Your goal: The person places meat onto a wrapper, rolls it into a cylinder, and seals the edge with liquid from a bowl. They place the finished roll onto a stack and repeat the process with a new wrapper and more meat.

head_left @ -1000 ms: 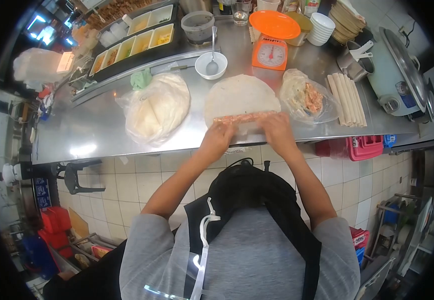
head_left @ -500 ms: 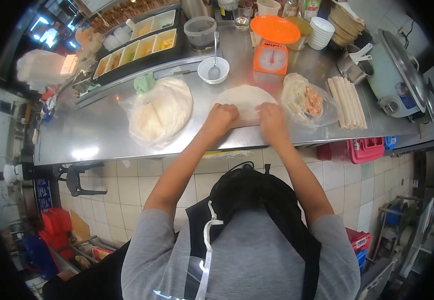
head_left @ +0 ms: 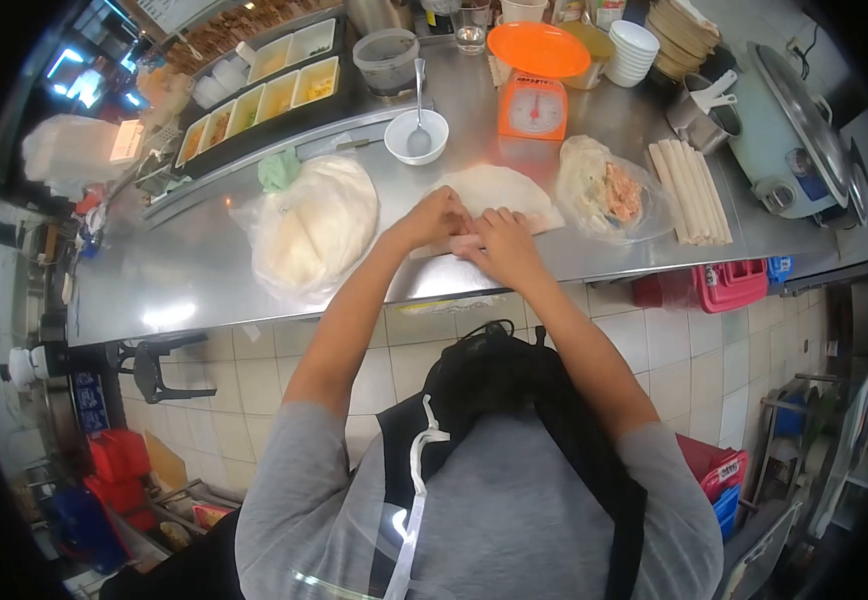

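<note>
A round, thin spring roll wrapper (head_left: 514, 190) lies on the steel counter in front of me, its near edge turned up under my hands. My left hand (head_left: 434, 217) pinches this edge from the left, fingers closed. Close beside it, my right hand (head_left: 501, 243) has its fingers curled over the same edge. A bit of pinkish filling seems to show between them, mostly hidden. To the left is a stack of wrappers (head_left: 319, 225) in a plastic bag. On the right sits an open plastic bag of pinkish filling (head_left: 621, 192), beside a row of finished rolls (head_left: 691, 193).
Behind the wrapper stand a white bowl (head_left: 434, 147) with a spoon and an orange kitchen scale (head_left: 532, 108). A green cloth (head_left: 277, 171) and several ingredient trays (head_left: 247, 110) are at the left. A large cooker (head_left: 789, 150) stands at the far right.
Both hands have moved inward along the wrapper's near edge and are now almost together. The near edge has been gathered upward. The view has shifted slightly.
</note>
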Demonstrator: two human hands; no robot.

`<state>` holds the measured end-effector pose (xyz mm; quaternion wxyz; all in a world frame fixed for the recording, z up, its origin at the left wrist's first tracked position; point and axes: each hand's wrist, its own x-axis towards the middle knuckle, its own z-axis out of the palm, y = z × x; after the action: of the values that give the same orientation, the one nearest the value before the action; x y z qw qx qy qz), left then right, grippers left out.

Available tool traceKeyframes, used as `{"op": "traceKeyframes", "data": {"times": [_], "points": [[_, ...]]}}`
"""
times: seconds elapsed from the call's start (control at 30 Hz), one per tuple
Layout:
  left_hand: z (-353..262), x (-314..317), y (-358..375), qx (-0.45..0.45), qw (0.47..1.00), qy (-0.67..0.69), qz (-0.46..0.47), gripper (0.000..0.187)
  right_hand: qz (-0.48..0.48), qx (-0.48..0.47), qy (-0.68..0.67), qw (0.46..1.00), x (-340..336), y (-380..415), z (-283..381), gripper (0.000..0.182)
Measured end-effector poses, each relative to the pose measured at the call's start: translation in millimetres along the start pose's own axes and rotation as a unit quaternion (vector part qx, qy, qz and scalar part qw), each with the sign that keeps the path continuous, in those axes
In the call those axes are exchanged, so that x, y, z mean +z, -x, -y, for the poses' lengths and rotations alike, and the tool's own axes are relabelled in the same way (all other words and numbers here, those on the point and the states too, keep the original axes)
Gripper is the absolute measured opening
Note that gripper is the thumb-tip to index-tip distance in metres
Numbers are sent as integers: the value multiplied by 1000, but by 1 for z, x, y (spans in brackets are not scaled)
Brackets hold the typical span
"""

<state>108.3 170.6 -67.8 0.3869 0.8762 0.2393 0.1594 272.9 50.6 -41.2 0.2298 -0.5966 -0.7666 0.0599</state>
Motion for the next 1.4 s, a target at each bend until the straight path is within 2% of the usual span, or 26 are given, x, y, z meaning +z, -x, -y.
{"op": "traceKeyframes", "data": {"times": [0.1, 0.2, 0.4, 0.47, 0.5, 0.57, 0.6, 0.67, 0.83, 1.0, 1.1, 1.17, 1.27, 1.33, 1.4], "points": [[-7, -7, -3, -18, 999, 2, 31, 17, 55, 28, -1, 998, -6, 0, 6, 44], [-13, -7, 2, -29, 999, -18, 41, 16, 0, 8, 15, 1000, 0, 5, 6, 47], [-13, -4, 9, 18, 997, -70, -9, 15, -4, 5, -2, 1000, -2, 13, 11, 46], [-13, -10, 9, -16, 999, 48, -20, 15, -4, 6, -11, 1000, -4, 6, 12, 45], [-14, -16, 8, -16, 999, 44, -18, 15, -3, 11, -21, 1000, -4, 3, 13, 44], [-14, -23, 14, -86, 996, -3, 14, 13, 11, 3, -47, 999, 12, 0, 15, 45], [-14, -21, 18, -89, 996, -2, 14, 13, 26, -11, -68, 997, 15, -2, 16, 45], [-13, -21, 24, -60, 997, 23, 40, 12, 25, -12, -56, 998, 16, 3, 19, 46], [-7, -15, 28, -50, 998, 20, 30, 14, 63, 21, -43, 997, 11, 1, 28, 50], [-6, -19, 23, 9, 999, -18, 29, 16, 11, 5, -60, 998, -5, 5, 12, 40], [-11, -14, 3, -12, 998, -55, 30, 16, 64, 20, -20, 998, -35, 10, -20, 34], [-34, -5, -20, 13, 1000, -1, 2, 16, 70, 6, -39, 997, -34, 16, -33, 31], [-31, 26, -32, -35, 998, -24, 37, 17, 68, 1, -36, 997, -32, 19, -32, 27], [-29, 28, -30, -31, 999, -32, 29, 17, 62, 21, -20, 998, -31, 23, -31, 25], [-26, 29, -29, -25, 999, -31, 27, 16, 66, 8, -61, 996, -32, 22, -37, 23]]}}
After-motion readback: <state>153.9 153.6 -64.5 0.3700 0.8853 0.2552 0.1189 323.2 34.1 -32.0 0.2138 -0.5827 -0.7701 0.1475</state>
